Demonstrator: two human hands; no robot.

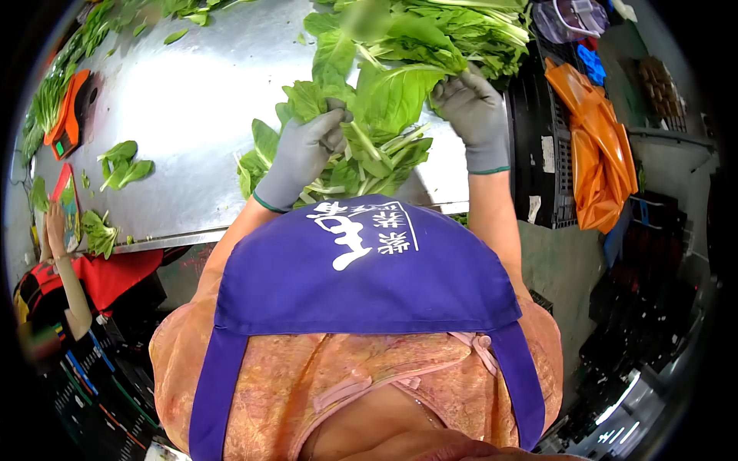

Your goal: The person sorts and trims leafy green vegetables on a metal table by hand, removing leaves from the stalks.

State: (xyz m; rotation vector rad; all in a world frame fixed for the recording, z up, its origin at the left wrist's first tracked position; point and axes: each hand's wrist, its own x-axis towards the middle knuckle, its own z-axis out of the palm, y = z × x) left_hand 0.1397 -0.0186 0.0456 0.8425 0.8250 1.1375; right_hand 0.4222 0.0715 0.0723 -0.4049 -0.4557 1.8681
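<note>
Grey gloves cover both my hands. My left hand (302,152) is closed around leafy greens (306,100) near the table's front edge, its fingertips partly hidden by leaves. Between the fingers of my right hand (472,111) is the edge of a broad green leaf (396,96), stretched out to the left of that hand. Loose leaves and pale stems (377,165) lie under and between my hands. Just beyond them rises a large heap of leafy greens (469,34).
The metal table (207,84) carries a small bunch of leaves (123,165) and an orange scale (68,115) on the left. Another person's hand (56,227) is at the left edge. Black crates (538,146) and an orange plastic bag (596,150) stand at right.
</note>
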